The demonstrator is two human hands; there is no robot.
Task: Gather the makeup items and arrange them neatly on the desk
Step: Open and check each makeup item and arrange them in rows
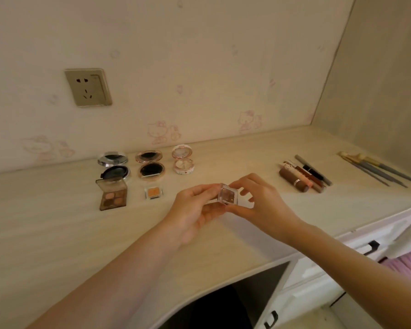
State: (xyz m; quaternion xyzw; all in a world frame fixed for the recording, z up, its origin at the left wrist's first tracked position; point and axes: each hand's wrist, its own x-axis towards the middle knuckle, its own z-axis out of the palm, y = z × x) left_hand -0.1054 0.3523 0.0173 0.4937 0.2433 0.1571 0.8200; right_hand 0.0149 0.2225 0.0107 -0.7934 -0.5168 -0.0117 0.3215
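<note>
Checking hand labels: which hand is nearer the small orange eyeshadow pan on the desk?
Left. The left hand is just right of the orange eyeshadow pan, not touching; the right hand is farther right, beyond the clear case both hold.

No words, numbers or brand names can be read on the desk (57,233) or the wall (199,67).

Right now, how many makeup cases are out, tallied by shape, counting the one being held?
Round compacts: 3, silver compact, rose-gold compact, floral compact
Square palettes: 3, brown palette, orange palette, clear palette (held)
Total: 6
</note>
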